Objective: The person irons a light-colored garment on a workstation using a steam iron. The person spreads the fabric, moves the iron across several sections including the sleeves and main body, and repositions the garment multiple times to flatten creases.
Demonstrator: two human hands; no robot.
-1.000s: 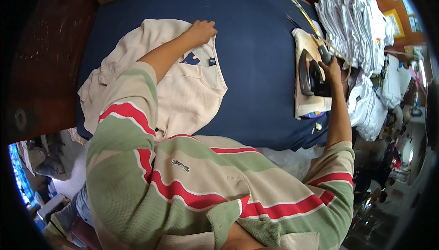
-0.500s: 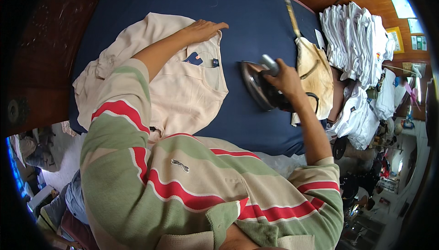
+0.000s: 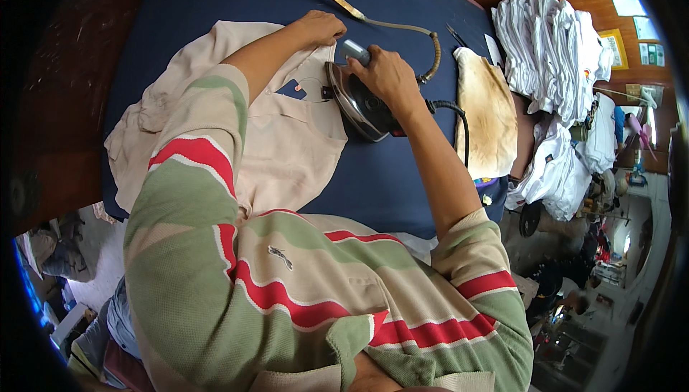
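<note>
Blouse (image 3: 287, 152): matt cloth, wrinkled. Iron (image 3: 361, 105): glossy metal sides. Table cover (image 3: 387, 187): smooth matt cloth.

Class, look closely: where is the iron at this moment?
In the head view, the iron is at upper middle, held in the right grip, at the right edge of the blouse, by its neck.

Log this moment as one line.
left hand: at neckline of blouse | right hand: gripping iron beside neckline | under: blue cloth | right: tan pad, white clothes
</note>
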